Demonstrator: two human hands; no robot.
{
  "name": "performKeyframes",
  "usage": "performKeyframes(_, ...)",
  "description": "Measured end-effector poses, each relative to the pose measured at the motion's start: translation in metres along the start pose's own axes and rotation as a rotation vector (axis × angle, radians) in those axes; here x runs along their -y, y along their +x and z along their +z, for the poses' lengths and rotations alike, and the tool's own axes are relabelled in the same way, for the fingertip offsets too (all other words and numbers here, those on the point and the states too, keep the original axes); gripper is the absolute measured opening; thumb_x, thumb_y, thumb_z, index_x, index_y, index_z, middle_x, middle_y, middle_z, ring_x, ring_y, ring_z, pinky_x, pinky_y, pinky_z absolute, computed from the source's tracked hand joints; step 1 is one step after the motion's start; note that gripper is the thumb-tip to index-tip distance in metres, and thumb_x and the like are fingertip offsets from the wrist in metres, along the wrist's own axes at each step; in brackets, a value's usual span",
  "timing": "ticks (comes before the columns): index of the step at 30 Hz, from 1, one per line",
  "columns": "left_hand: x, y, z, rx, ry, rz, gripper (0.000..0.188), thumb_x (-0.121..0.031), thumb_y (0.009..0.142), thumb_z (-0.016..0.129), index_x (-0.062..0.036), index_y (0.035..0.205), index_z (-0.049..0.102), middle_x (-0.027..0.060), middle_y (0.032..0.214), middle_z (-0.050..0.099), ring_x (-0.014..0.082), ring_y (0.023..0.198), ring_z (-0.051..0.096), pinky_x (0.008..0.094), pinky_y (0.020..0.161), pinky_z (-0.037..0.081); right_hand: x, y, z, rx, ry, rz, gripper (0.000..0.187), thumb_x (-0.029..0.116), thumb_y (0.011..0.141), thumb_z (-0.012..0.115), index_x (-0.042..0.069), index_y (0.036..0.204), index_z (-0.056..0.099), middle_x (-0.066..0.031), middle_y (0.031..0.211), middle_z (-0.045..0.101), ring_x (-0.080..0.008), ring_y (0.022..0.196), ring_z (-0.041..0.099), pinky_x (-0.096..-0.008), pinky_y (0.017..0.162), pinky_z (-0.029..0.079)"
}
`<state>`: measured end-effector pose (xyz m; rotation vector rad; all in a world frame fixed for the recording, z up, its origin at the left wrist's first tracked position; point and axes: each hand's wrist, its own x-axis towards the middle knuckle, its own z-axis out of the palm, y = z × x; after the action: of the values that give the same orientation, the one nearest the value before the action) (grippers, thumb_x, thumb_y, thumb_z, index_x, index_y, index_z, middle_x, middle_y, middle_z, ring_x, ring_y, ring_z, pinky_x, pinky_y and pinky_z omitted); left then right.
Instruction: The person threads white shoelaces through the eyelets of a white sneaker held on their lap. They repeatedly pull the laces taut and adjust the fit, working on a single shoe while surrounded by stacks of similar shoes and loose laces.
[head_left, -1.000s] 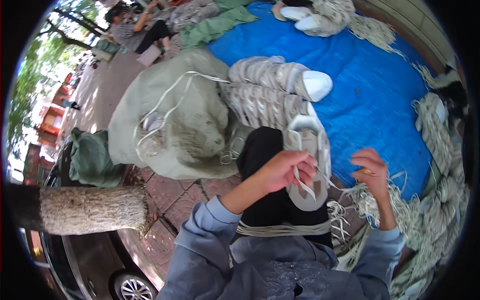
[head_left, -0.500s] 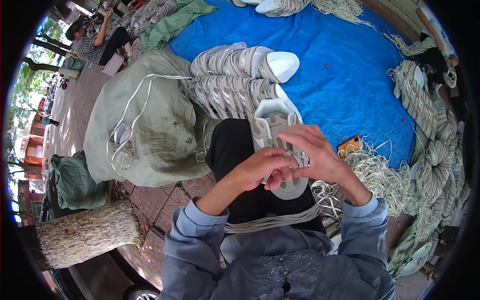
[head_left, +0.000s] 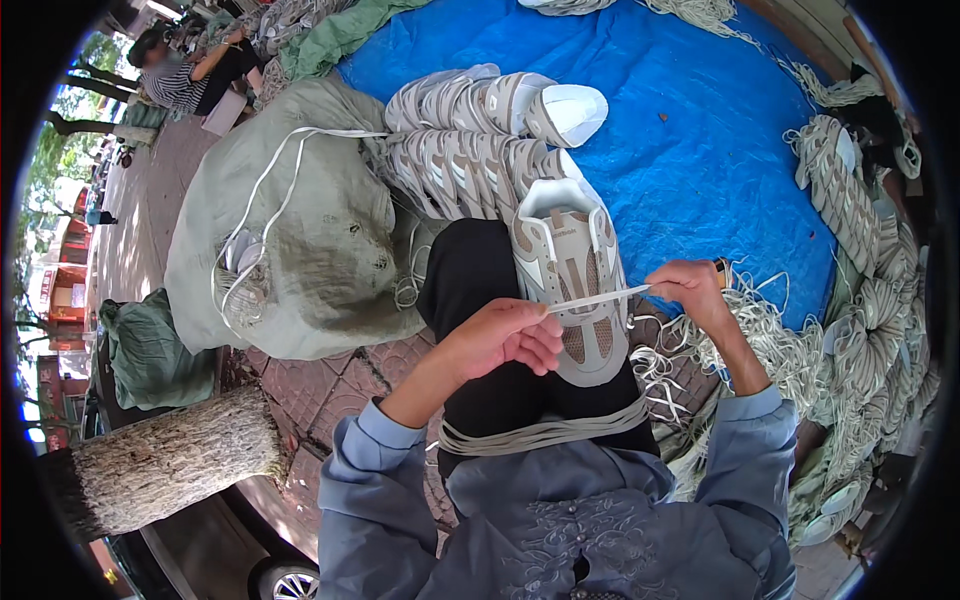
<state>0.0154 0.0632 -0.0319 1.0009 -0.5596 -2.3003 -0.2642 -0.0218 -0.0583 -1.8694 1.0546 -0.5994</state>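
A beige and white shoe upper (head_left: 590, 352) rests on my dark-trousered lap, its toe toward me and its white-lined opening away. Across its front a pale shoelace (head_left: 605, 298) is stretched taut between my hands. My left hand (head_left: 508, 338) pinches one end at the left of the upper, thumb against the fingers. Off to the right, my right hand (head_left: 690, 288) is closed on the other end. A bundle of long laces (head_left: 545, 436) lies over my thighs, close to my waist.
Nested rows of similar uppers (head_left: 455, 170) lie on a blue tarp (head_left: 710, 130). To the left stands a large grey-green sack (head_left: 300, 230) near a tree trunk (head_left: 170, 465). Loose laces (head_left: 765, 350) pile up at right, beside more bundled uppers (head_left: 845, 200). Another person (head_left: 190, 80) sits far left.
My hands were together over the upper; the right has moved out to the right, drawing the lace straight. The left has shifted slightly. More of the upper now shows.
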Motion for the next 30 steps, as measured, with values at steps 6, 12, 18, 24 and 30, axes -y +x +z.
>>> performKeyframes(6,0.022,0.04,0.029,-0.007,-0.339,0.122,0.033,-0.025,0.088,0.044,0.006,0.093,0.055,0.0187,0.093,0.059,0.0309,0.089,0.058,0.041,0.077,0.048,0.053,-0.014,0.011,-0.186,-0.323,-0.689,0.026,0.01,0.05,0.069,0.011,0.076,0.064,0.0006,0.083,0.057,-0.0165,0.077,0.052,-0.0286,0.068,0.04)
performKeyframes(12,0.031,0.045,0.042,-0.145,-0.455,0.116,0.028,-0.017,0.087,0.04,0.0029,0.106,0.047,0.0102,0.101,0.055,0.0193,0.092,0.055,0.0333,0.081,0.045,0.077,0.0,0.051,-0.017,-0.693,-0.965,0.009,0.016,0.058,0.054,0.011,0.065,0.053,0.0002,0.064,0.041,-0.0154,0.073,0.044,-0.0279,0.062,0.034)
performKeyframes(18,0.042,0.046,0.052,-0.17,-0.536,0.14,0.023,-0.018,0.088,0.04,-0.0018,0.098,0.052,0.0047,0.092,0.057,0.0129,0.082,0.057,0.0294,0.07,0.048,0.069,-0.003,0.055,0.056,-0.613,-0.984,0.008,0.015,0.056,0.055,0.011,0.06,0.05,-0.0008,0.063,0.039,-0.015,0.073,0.043,-0.0283,0.062,0.035)
performKeyframes(24,0.046,0.021,0.06,-0.32,0.719,0.513,0.032,-0.023,0.079,0.055,0.0005,0.101,0.05,0.0111,0.098,0.055,0.0212,0.092,0.054,0.0342,0.077,0.044,0.058,-0.011,0.031,-0.059,0.214,-0.424,0.008,0.002,0.062,0.062,0.005,0.066,0.056,-0.0037,0.068,0.055,-0.013,0.065,0.054,-0.0259,0.057,0.042)
performKeyframes(30,0.062,0.021,0.061,-0.238,2.073,0.736,0.061,-0.033,0.062,0.067,0.001,0.108,0.048,0.0153,0.114,0.043,0.0301,0.114,0.034,0.0443,0.092,0.031,0.03,0.011,0.038,0.196,0.696,0.33,0.003,-0.001,0.069,0.059,0.0,0.071,0.057,-0.0031,0.059,0.055,-0.0086,0.049,0.053,-0.0219,0.044,0.04)
